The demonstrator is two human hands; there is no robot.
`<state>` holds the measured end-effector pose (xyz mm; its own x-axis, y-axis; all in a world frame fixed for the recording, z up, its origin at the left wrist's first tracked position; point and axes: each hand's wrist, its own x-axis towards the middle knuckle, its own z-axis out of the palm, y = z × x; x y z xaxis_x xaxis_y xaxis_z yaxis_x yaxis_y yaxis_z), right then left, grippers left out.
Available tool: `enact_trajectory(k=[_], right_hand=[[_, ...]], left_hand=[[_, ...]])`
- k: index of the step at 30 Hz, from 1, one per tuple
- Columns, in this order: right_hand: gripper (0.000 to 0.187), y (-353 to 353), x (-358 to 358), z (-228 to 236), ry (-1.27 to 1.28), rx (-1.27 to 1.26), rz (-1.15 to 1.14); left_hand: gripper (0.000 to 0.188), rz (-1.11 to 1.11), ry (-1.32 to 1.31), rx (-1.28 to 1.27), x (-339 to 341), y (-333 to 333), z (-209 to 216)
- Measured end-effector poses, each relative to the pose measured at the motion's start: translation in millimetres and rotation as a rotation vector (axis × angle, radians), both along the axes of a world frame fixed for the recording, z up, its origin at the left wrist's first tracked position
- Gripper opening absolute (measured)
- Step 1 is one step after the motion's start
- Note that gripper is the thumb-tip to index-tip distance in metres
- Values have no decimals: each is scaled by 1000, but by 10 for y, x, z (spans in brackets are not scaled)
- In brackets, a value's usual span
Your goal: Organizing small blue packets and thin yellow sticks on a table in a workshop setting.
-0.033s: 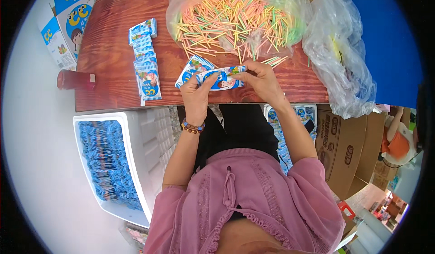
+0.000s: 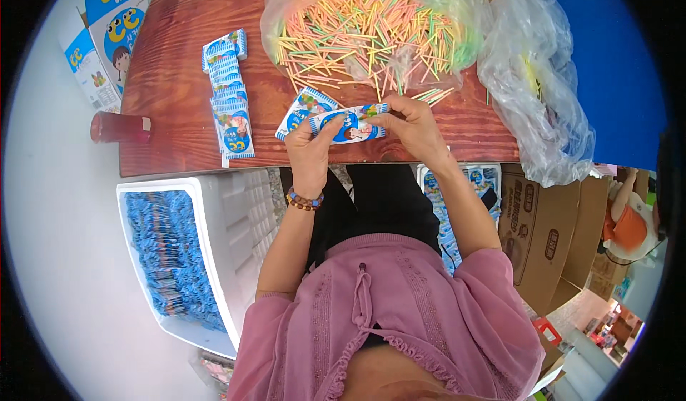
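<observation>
A small blue and white candy packet (image 2: 363, 131) is stretched level between my two hands over the table's near edge. My left hand (image 2: 309, 159) pinches its left end, thumb on top. At the other end, the thumb and fingers of my right hand (image 2: 418, 131) close on the upper right corner. Just behind lies a second packet (image 2: 314, 101) on the table, partly covered by the held one and my left hand. Farther left, a row of overlapping packets (image 2: 232, 111) runs away from me. Past my hands, many thin pastel sticks (image 2: 371, 36) spill from a clear plastic bag (image 2: 279, 8).
A red cylindrical container (image 2: 121, 126) lies at the wooden table's (image 2: 171, 79) left edge. Below stands a white foam box (image 2: 207, 258) full of packets; another box of packets sits under the table. Crumpled clear plastic (image 2: 532, 79) and a cardboard box (image 2: 532, 236) are at right, near another person (image 2: 629, 222).
</observation>
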<state>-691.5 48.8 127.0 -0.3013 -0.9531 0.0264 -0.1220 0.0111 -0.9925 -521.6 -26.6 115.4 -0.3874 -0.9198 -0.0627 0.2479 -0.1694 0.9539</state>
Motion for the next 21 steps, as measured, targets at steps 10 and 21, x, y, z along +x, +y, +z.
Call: enact_trajectory(k=[10,21], right_hand=[[15,4,-136,-73,-21,68,82],[19,-9,-221,120,11,-202,142]], left_hand=[[7,-10,80,170,-91,38,-42],[13,-18,256,461,-12,-79,-33]])
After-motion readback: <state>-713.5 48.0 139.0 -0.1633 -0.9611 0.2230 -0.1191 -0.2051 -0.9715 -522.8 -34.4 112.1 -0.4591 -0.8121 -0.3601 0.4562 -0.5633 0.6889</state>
